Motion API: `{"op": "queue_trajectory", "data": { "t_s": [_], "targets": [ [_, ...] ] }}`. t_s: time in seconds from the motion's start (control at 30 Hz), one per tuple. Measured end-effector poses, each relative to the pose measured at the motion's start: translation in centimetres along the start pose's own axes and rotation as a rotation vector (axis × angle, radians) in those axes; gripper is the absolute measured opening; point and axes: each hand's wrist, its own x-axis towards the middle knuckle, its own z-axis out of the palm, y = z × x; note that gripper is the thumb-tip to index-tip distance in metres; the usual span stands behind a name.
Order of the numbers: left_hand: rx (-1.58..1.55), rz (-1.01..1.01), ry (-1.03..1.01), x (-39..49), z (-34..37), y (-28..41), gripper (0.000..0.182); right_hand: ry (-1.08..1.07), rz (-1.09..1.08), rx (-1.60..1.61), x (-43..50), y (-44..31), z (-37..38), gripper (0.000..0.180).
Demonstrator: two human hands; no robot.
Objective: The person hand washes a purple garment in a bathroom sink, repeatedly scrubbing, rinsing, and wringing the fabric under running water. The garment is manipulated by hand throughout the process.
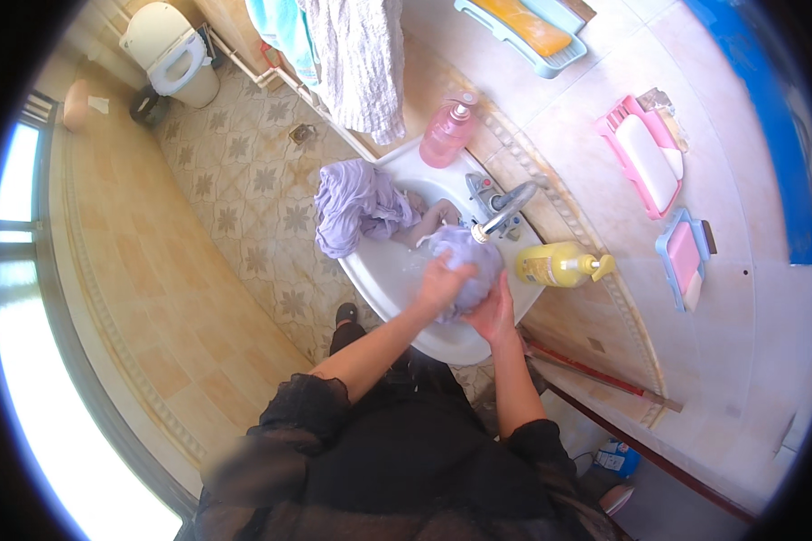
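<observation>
A bunch of wet-looking lavender cloth (pixel 477 260) is gathered between my two hands, right beneath the spout of the chrome faucet (pixel 514 199). My left hand (pixel 445 283), blurred by motion, presses its fingers into the bunch from the near left side. Cupped around the lower right side of the same bunch is my right hand (pixel 494 310), thumb up. More lavender fabric (pixel 355 206) hangs in folds over the left rim of the white washbasin (pixel 379 287), and a twisted stretch of it lies inside the basin. Whether all the fabric is one piece cannot be told.
A pink pump bottle (pixel 443 135) and a yellow pump bottle (pixel 558 264) flank the faucet. Soap dishes (pixel 643 159) are fixed to the tiled wall. Towels (pixel 358 64) hang beyond the basin. A toilet (pixel 179 64) stands at the far left, past the tiled floor (pixel 243 182).
</observation>
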Motion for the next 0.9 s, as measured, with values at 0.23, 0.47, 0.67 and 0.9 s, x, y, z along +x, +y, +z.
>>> {"op": "queue_trajectory", "data": {
  "t_s": [0.23,0.47,0.67,0.9],
  "targets": [
    [0.867,0.518,-0.005,-2.7,2.8,-0.3,0.05,-0.61,-0.197,0.091,7.2,1.8,-5.5,0.054],
    [1.076,0.324,0.204,7.6,-7.4,-1.8,0.049,-0.007,-0.177,-0.326,3.2,-0.7,0.4,0.039],
    [0.395,0.007,0.422,9.5,-11.4,-2.6,0.029,0.264,-0.491,-0.908,3.3,-2.6,-1.8,0.048],
    [0.572,0.311,0.366,3.7,-10.6,-3.6,0.027,0.142,-0.632,-2.399,5.7,3.9,-1.1,0.069]
  ]
}}
